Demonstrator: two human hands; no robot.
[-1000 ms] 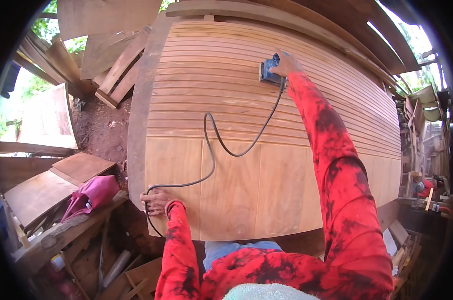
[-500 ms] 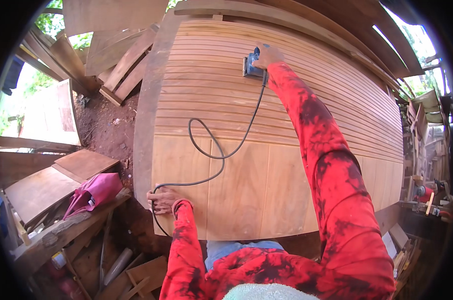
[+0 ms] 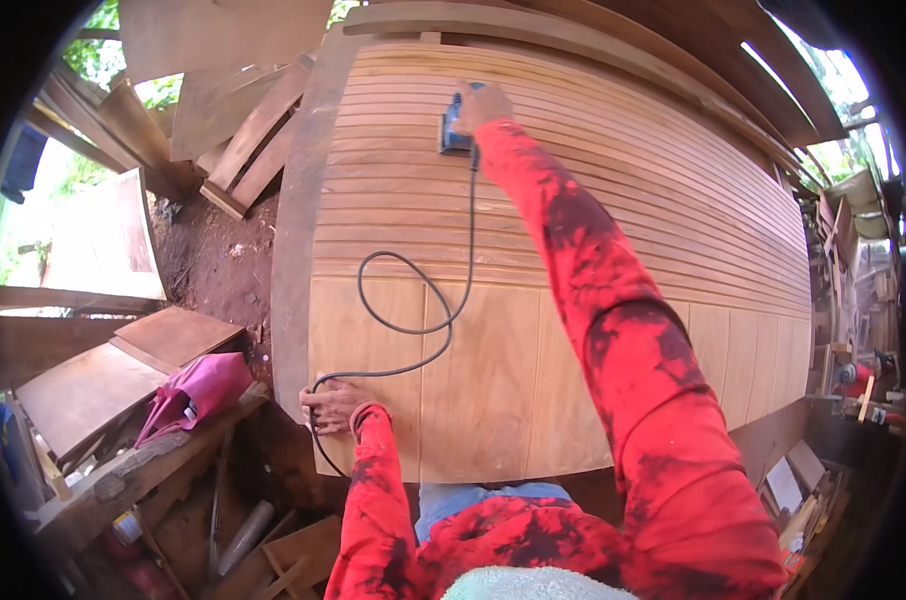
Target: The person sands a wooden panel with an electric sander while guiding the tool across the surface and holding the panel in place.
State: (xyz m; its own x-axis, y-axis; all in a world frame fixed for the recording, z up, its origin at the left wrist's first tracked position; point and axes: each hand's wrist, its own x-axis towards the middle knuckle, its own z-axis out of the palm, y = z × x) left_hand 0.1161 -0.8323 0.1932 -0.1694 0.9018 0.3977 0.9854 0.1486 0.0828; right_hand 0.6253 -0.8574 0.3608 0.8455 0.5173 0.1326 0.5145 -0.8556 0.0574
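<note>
My right hand [image 3: 486,104] is closed over the top of a small blue electric sander [image 3: 456,137], whose pad rests on the grooved part of a large wooden panel [image 3: 483,400]. From the sander a dark power cord [image 3: 471,230] drops toward me, makes a loose loop on the smooth boards and runs to the near left corner. There my left hand [image 3: 335,407] rests at the panel's edge, fingers curled, with the cord passing across them. Exactly how the fingers grip the cord is hard to see.
Left of the panel, a pink bag [image 3: 201,393] lies beside flat boards [image 3: 98,390] on a rough timber. Planks [image 3: 258,150] lean at the far left. Wood offcuts [image 3: 803,510] lie at the lower right. A long beam [image 3: 533,22] runs along the panel's far edge.
My right hand and the sander have slid left along the grooves. The cord's loop has shifted left and widened. My left hand stays at the panel's corner.
</note>
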